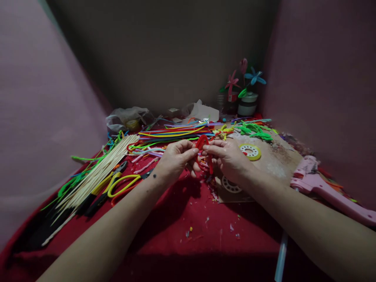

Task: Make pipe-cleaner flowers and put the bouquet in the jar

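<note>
A bent red pipe cleaner is held up between both hands over a red cloth. My left hand pinches its left side with fingers closed. My right hand pinches the right side, and a red tail hangs down between the two hands. Both forearms reach in from the bottom of the view.
A bundle of wooden skewers, pliers and yellow-handled scissors lie at left. Coloured pipe cleaners spread behind the hands. A yellow tape roll sits on a board, a pink glue gun at right, pipe-cleaner flowers in a jar behind.
</note>
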